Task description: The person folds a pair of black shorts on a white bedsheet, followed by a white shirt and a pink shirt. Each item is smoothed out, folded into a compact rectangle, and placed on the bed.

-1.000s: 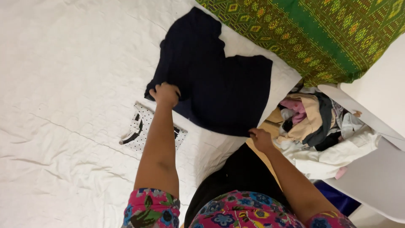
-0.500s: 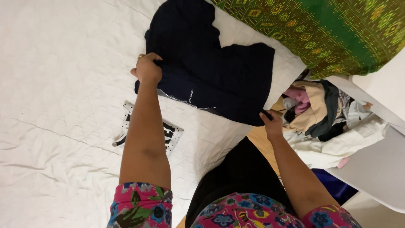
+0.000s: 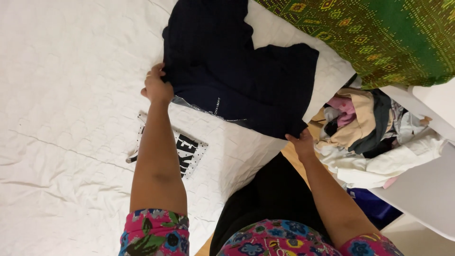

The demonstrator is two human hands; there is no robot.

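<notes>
Now the person is spreading a dark garment (image 3: 237, 76) flat on the bed (image 3: 71, 95). Left hand (image 3: 156, 87) grips the garment's left lower corner; right hand (image 3: 301, 142) pinches its right lower corner at the bed's edge. Beyond that corner lies a clothes pile (image 3: 365, 128). Judging by the lie, smoothing the hem and evening both corners would come next.

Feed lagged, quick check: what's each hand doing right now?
Left hand: closed on the dark navy garment, at its hem corner.
Right hand: gripping the garment's other corner.
</notes>
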